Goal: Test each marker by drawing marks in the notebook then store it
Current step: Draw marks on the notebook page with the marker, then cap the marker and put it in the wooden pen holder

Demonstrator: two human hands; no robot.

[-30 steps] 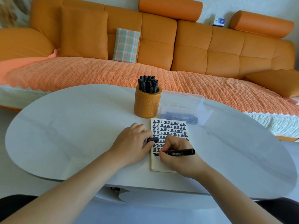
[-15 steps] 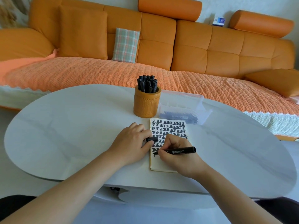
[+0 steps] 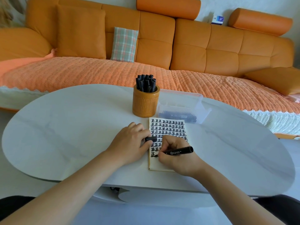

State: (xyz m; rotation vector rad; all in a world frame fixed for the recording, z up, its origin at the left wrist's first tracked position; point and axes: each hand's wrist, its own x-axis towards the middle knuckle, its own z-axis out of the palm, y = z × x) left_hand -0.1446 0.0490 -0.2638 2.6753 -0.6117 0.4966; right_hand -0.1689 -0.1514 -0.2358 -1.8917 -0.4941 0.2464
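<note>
Marker (image 3: 178, 151) tip lower on notebook (image 3: 154, 164)

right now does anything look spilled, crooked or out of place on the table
Nothing stands out. The cup stands upright, full of markers; the notebook lies flat, its marks in neat rows; the right hand holds the marker, the left hand pinches its cap.

The left grip (image 3: 129, 142) pinches the cap (image 3: 151, 138) while the right grip (image 3: 177, 159) curls round the marker (image 3: 180, 151).
</note>
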